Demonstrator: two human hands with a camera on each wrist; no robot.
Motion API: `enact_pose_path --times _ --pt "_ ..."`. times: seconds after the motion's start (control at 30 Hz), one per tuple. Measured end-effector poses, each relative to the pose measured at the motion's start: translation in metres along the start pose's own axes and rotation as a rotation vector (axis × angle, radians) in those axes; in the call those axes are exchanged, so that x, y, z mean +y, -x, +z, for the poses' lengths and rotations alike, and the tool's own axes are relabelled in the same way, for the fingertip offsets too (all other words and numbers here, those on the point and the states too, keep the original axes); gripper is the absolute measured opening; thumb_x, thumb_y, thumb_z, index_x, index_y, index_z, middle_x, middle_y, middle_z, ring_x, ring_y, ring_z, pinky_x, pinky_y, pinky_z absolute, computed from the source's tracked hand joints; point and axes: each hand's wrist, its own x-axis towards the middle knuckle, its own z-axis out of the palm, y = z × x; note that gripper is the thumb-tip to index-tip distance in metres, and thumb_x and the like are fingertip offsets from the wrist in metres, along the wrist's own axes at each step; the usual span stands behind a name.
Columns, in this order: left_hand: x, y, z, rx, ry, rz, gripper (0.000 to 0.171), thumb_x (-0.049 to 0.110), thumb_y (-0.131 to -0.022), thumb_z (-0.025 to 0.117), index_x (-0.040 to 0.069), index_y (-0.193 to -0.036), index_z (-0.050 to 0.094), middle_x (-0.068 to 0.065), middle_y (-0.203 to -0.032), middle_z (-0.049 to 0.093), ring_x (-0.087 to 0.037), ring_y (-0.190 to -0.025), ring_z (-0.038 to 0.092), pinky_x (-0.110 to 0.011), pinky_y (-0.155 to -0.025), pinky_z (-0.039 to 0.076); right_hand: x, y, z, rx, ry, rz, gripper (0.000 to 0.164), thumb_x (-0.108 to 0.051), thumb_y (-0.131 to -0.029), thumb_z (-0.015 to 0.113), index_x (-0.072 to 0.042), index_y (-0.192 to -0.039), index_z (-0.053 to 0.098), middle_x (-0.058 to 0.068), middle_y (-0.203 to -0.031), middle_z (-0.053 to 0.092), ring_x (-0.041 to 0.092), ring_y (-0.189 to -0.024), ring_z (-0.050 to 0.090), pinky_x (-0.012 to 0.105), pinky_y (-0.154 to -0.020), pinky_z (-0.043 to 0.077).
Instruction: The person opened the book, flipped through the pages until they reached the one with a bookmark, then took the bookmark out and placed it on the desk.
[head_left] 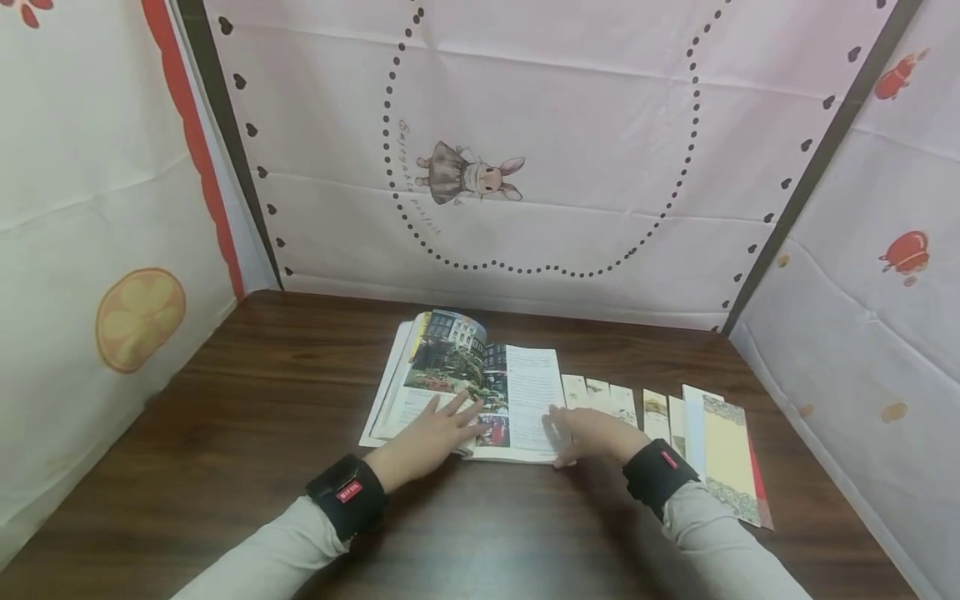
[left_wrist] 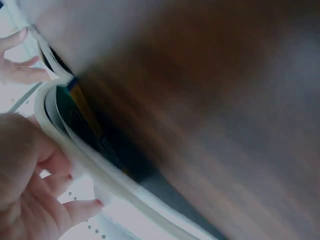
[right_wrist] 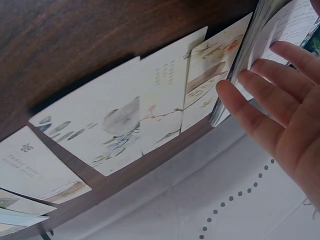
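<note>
An open book (head_left: 534, 404) with photos and printed text lies on the brown wooden table; its left-hand pages arch up. My left hand (head_left: 427, 437) rests on the left page with fingers spread toward the centre fold. At the right page's outer edge is my right hand (head_left: 600, 433), its fingertips over the page and thumb near the lower corner. The right wrist view shows those fingers (right_wrist: 260, 117) extended and apart beside the book's edge. From the left wrist, the curved page block (left_wrist: 125, 187) is seen edge-on beside the left hand (left_wrist: 30, 185).
Several pale illustrated cards (right_wrist: 100, 120) lie in an overlapping row to the book's right. Beyond them is a yellow sheet with patterned ends (head_left: 727, 454), over a red item (head_left: 759, 479). Printed fabric (head_left: 585, 167) hangs around the table's back and sides.
</note>
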Motion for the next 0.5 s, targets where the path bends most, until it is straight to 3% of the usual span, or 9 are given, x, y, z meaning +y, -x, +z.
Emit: enact_pose_path --times 0.03,0.1,0.17,0.27,0.37,0.5 --pt "0.001 0.0 -0.001 -0.044 0.038 -0.017 0.05 -0.004 -0.087 0.054 0.016 -0.133 0.054 -0.012 -0.146 0.042 -0.036 -0.138 0.034 -0.06 -0.103 0.036 0.0 0.0 0.0 -0.001 0.001 -0.011 0.079 -0.03 -0.073 0.08 -0.001 -0.138 0.045 0.017 -0.138 0.051 0.031 -0.125 0.052 0.046 -0.105 0.041" --pt "0.003 -0.002 -0.004 -0.068 0.089 -0.084 0.042 0.001 -0.091 0.052 0.011 -0.131 0.055 -0.011 -0.143 0.047 -0.035 -0.135 0.039 -0.059 -0.099 0.04 0.002 -0.001 0.0 -0.004 0.006 -0.036 0.077 -0.031 -0.074 0.079 -0.001 -0.137 0.046 0.017 -0.135 0.055 0.029 -0.116 0.057 0.044 -0.1 0.044" --pt "0.002 -0.005 -0.006 -0.039 0.133 -0.122 0.037 0.003 -0.093 0.051 0.007 -0.129 0.057 -0.012 -0.139 0.052 -0.035 -0.13 0.045 -0.056 -0.097 0.043 0.004 -0.001 -0.001 0.004 0.016 -0.07 0.07 -0.029 -0.076 0.078 -0.002 -0.134 0.05 0.015 -0.127 0.06 0.025 -0.105 0.061 0.042 -0.094 0.048" --pt "-0.001 -0.008 -0.007 0.016 0.142 -0.122 0.033 0.009 -0.095 0.049 0.005 -0.126 0.059 -0.013 -0.132 0.057 -0.035 -0.122 0.053 -0.049 -0.093 0.049 0.007 0.0 -0.003 0.045 0.051 -0.154 0.04 -0.021 -0.081 0.073 -0.005 -0.117 0.063 0.009 -0.103 0.07 0.016 -0.083 0.061 0.034 -0.079 0.052" --pt "-0.003 -0.01 -0.007 0.053 0.14 -0.086 0.031 0.014 -0.095 0.052 0.002 -0.122 0.061 -0.017 -0.128 0.059 -0.038 -0.116 0.057 -0.047 -0.087 0.052 0.007 0.002 -0.005 0.15 0.13 -0.266 0.01 -0.01 -0.084 0.068 -0.009 -0.094 0.069 0.0 -0.077 0.068 0.008 -0.064 0.054 0.023 -0.062 0.047" --pt "0.0 -0.013 -0.007 0.045 0.142 -0.096 0.039 0.03 -0.093 0.057 0.001 -0.118 0.064 -0.019 -0.126 0.06 -0.039 -0.112 0.059 -0.048 -0.081 0.054 0.003 0.001 -0.006 0.368 0.3 -0.38 0.01 -0.003 -0.078 0.071 -0.013 -0.081 0.07 -0.005 -0.065 0.065 0.003 -0.055 0.047 0.018 -0.054 0.04"
